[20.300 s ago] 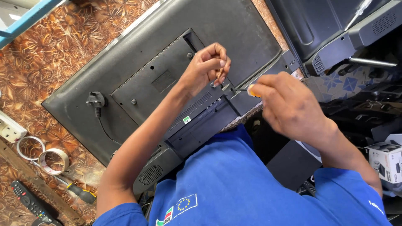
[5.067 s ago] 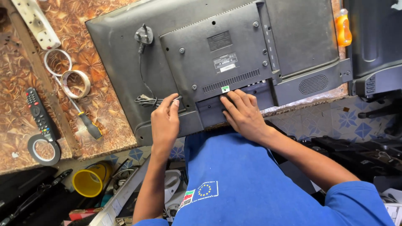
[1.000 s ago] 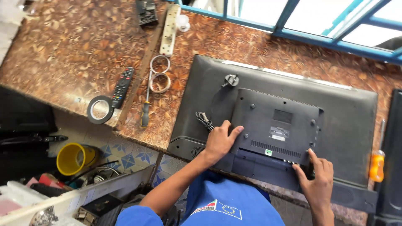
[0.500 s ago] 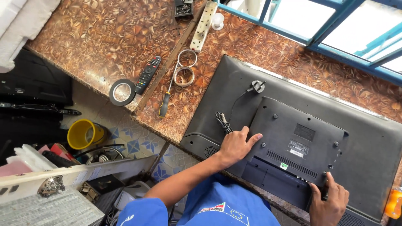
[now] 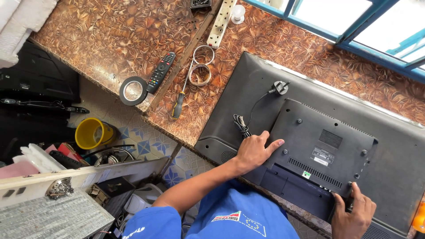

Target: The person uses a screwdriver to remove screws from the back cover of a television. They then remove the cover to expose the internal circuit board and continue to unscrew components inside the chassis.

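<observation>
Since the earlier frame our left hand stays flat (fingers spread) on the television; our right hand grips its edge.

Dark grey television, leaf-patterned brown worktop

Under both hands, the left hand flat and the right hand at its near edge, the television back looks like matt dark-grey plastic, finely grained, with smoother raised panelling and a rubbery black cable. The bench beyond the left hand has a glossy, polished brown leaf-patterned top. Out past the left hand lie a screwdriver with a bare metal shaft and plastic handle, shiny tape rolls, a matt black tape roll and a plastic remote.
</observation>
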